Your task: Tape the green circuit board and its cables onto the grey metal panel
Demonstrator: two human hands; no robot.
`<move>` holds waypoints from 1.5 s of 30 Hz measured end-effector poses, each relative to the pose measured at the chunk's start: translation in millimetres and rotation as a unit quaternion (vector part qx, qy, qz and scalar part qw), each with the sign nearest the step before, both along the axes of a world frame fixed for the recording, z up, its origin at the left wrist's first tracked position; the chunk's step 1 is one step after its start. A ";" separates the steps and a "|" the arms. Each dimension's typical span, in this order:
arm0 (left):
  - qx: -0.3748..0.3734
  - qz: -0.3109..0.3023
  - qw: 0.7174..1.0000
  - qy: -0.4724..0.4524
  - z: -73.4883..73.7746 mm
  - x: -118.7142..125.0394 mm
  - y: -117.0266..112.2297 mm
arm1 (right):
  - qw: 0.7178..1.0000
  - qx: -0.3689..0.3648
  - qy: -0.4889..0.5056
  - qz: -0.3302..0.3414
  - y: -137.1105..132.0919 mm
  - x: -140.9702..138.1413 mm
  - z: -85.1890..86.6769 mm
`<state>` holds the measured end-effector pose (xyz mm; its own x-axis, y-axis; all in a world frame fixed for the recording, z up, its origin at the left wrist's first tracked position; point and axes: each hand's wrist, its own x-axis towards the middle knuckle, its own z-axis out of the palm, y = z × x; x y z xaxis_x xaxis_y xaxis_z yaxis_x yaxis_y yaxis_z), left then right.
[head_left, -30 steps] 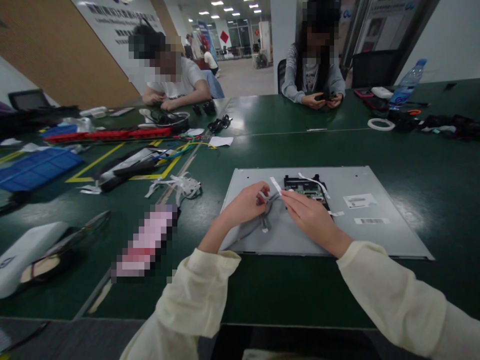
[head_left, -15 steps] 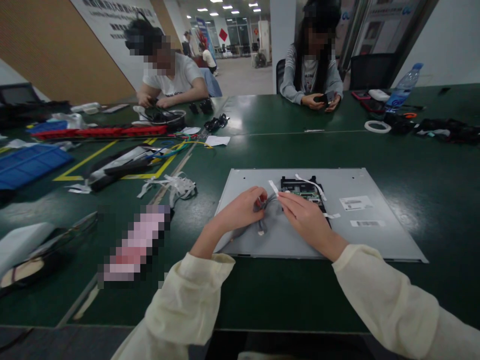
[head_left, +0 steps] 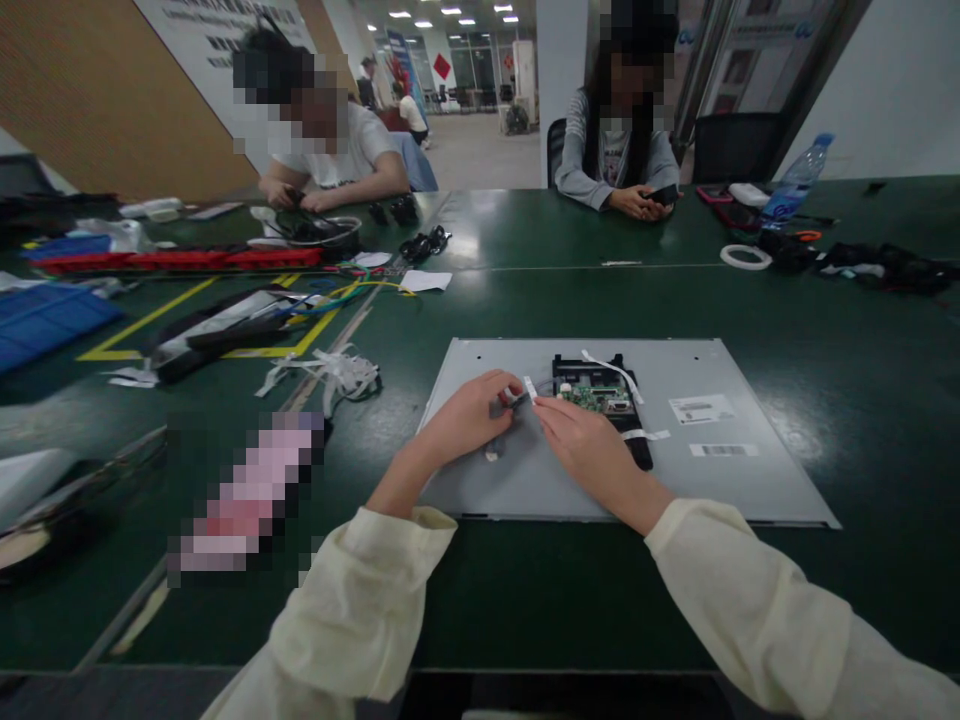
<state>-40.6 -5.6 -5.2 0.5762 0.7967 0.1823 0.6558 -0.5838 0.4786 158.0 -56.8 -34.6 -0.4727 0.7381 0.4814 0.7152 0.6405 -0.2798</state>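
Note:
A grey metal panel [head_left: 697, 480] lies flat on the green table, with a small green circuit board [head_left: 596, 397] in a black frame at its middle and white ribbon strips across it. My left hand [head_left: 469, 415] is closed on a bundle of grey cable [head_left: 504, 404] on the panel, left of the board. My right hand [head_left: 581, 445] rests on the panel beside it, fingers pinched at the cable's white-tagged end [head_left: 530, 388]. Part of the cable is hidden under my hands.
Two other people sit at the far side of the table [head_left: 525, 600], one holding a phone [head_left: 664, 194]. Loose white ribbon strips [head_left: 330, 370], black parts, coloured wires, a red bar [head_left: 180, 259] and blue trays [head_left: 45, 315] lie left. A water bottle [head_left: 795, 182] and tape ring [head_left: 745, 256] stand far right.
Both my hands have drawn the cable bundle slightly left and closer together on the panel; the view has shifted a little to the right.

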 end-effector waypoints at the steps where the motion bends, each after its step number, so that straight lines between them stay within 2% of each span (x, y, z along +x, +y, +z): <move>1: 0.006 -0.005 1.000 0.003 -0.1 -0.6 0.8 | 1.000 -0.003 -0.005 0.000 0.1 -0.2 -0.2; 9: 0.017 -0.013 1.000 0.015 1.5 -1.9 2.8 | 0.999 -0.010 -0.032 -0.005 0.2 0.5 -0.1; 16: 0.042 -0.042 0.998 0.012 -0.5 0.4 3.6 | 1.000 -0.010 -0.011 0.005 -0.6 -0.7 -1.2; 19: 0.031 -0.060 0.998 0.001 -1.4 0.0 4.6 | 0.996 -0.027 0.086 -0.011 2.7 1.4 1.0; 23: 0.025 -0.066 0.997 -0.004 -1.6 -0.4 5.6 | 0.957 -0.061 0.277 -0.070 10.9 7.2 6.1; 26: 0.023 -0.059 0.998 -0.005 -0.7 0.1 5.3 | 0.939 -0.052 0.330 -0.080 14.0 8.7 8.7; 29: 0.021 -0.049 0.999 0.001 -0.1 0.4 4.8 | 0.955 -0.006 0.290 -0.052 12.9 5.6 8.5; 34: 0.018 -0.017 1.000 -0.003 -2.3 0.0 4.6 | 0.995 -0.010 0.101 -0.006 7.3 -1.3 2.5; 41: -0.018 0.014 1.000 -0.014 -2.1 0.2 2.4 | 0.998 0.047 -0.038 0.017 3.3 -6.8 -0.1; 45: -0.008 0.011 1.000 -0.011 -3.4 0.6 2.0 | 0.996 0.035 -0.073 0.023 2.5 -9.7 1.9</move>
<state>-39.9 -3.6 -8.6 0.5544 0.8119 0.1830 0.6573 -0.5620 0.5021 148.3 -54.3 -32.8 -0.5745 0.6812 0.4537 0.7144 0.6879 -0.1281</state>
